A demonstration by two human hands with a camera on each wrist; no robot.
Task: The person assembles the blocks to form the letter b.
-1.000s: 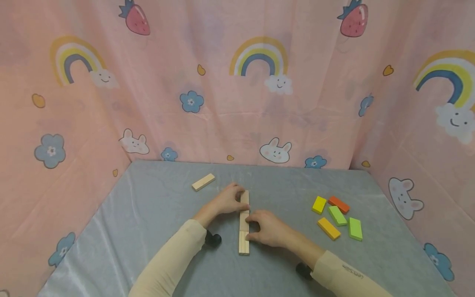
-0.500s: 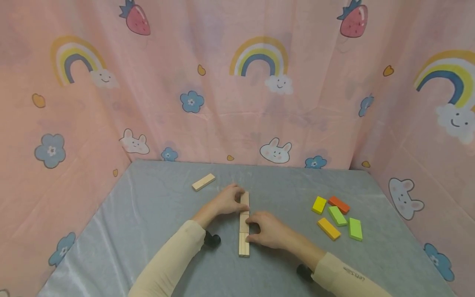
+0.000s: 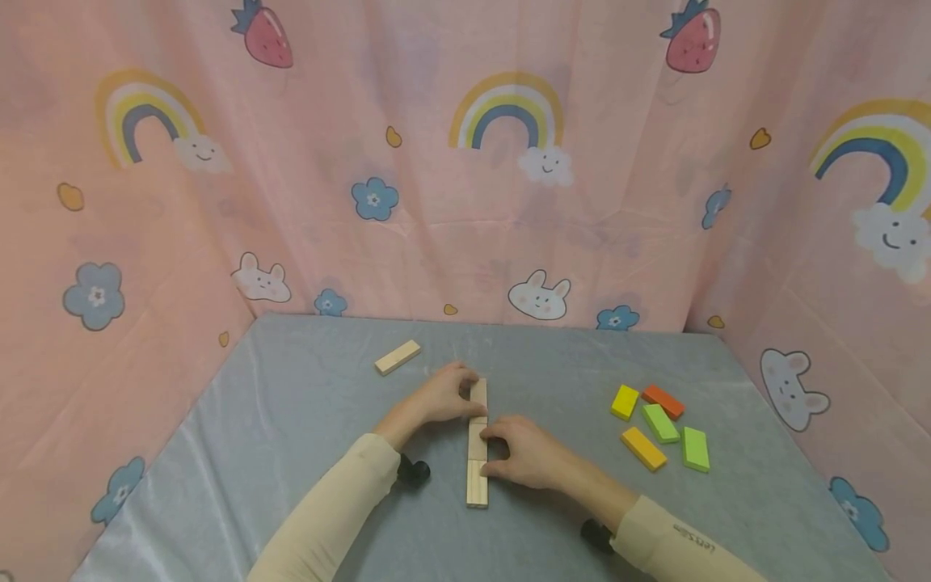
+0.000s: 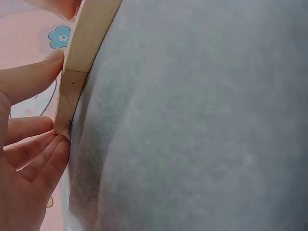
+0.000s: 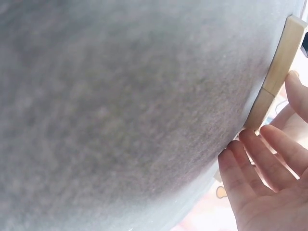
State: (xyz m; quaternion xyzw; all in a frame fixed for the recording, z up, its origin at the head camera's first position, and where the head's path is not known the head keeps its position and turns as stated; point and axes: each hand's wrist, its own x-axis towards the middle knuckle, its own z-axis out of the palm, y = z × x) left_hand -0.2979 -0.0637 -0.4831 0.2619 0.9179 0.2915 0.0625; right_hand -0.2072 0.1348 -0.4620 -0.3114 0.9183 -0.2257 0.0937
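Head view: left hand (image 3: 442, 394) and right hand (image 3: 529, 453), fingers apart from thumbs, touch opposite sides of three wooden blocks (image 3: 476, 443) lying end to end toward the back edge of the worktop (image 3: 545, 364), seemingly to square them into one line.

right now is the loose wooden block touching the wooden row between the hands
Apart. The head view shows a strip of bare grey cloth between the loose wooden block and the row of wooden blocks.
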